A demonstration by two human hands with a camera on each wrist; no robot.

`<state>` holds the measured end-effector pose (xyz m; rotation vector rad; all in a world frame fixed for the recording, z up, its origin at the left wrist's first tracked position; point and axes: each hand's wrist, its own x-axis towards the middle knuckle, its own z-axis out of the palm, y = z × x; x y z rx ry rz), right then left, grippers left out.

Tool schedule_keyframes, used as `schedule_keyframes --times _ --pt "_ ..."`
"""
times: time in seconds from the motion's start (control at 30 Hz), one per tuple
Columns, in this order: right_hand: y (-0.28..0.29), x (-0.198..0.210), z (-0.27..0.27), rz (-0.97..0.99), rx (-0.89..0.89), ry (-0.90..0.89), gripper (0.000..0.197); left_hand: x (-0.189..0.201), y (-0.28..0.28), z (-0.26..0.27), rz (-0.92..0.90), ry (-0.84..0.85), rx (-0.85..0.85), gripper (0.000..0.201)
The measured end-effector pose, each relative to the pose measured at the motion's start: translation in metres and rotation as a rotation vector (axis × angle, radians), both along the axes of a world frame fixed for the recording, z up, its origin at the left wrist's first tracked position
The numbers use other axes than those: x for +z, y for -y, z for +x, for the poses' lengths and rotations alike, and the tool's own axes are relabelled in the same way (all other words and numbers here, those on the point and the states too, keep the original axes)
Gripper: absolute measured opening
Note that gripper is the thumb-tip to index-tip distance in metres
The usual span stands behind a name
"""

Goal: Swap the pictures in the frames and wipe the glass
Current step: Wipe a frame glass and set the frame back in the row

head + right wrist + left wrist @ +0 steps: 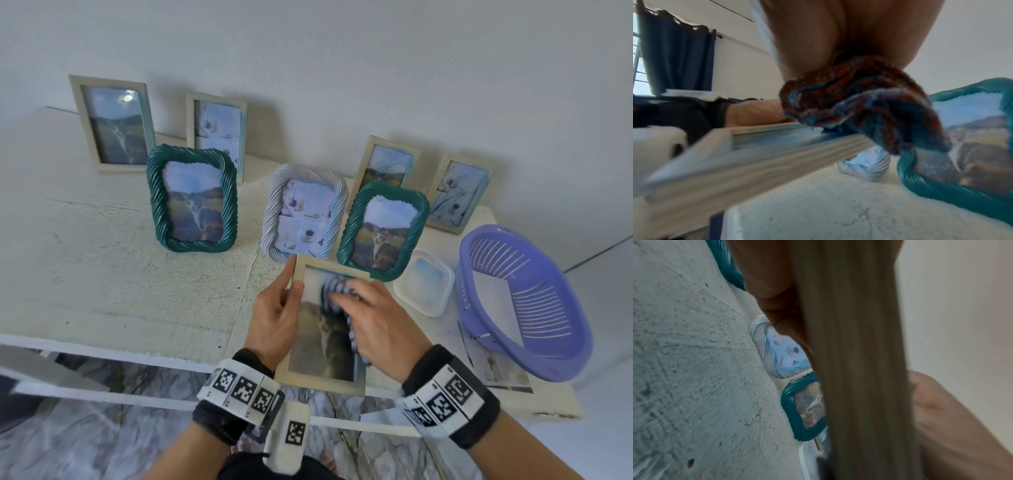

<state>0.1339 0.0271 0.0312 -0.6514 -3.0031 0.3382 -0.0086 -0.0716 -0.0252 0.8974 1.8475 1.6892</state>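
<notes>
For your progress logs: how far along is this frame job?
Done: seven frames stand with pictures in. In hand: left hand grips the plain frame while right hand rubs a cloth on its glass. Left: whether pictures were swapped isn't visible.

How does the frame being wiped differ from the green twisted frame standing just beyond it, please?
The wiped frame has a plain, flat, pale border; the green frame has a twisted, rope-like border with rounded corners. The wiped frame is held tilted in the left hand while the right hand rubs a cloth on its glass; the green frame stands untouched on the table. Both seem to show a similar landscape picture.
</notes>
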Motion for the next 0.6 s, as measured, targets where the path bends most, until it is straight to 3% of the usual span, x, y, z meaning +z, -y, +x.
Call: schedule_keyframes --times 0.1,0.33,0.5,0.6 --pt "0.001 0.004 -0.012 0.023 -0.1 -0.012 0.059 0.0 -0.001 -0.001 0.011 -0.011 -0.007 0.045" --pt "0.026 0.003 -0.008 -0.111 0.151 -0.075 0.035 -0.007 0.001 -0.007 0.004 0.004 0.009 0.045" --pt "0.003 0.004 -0.014 -0.006 -0.054 -0.057 0.048 -0.008 -0.002 -0.007 0.045 0.045 -0.03 0.046" --pt "0.007 0.007 -0.018 -0.011 -0.055 -0.139 0.042 -0.005 -0.004 -0.007 0.059 0.04 -0.026 0.045"
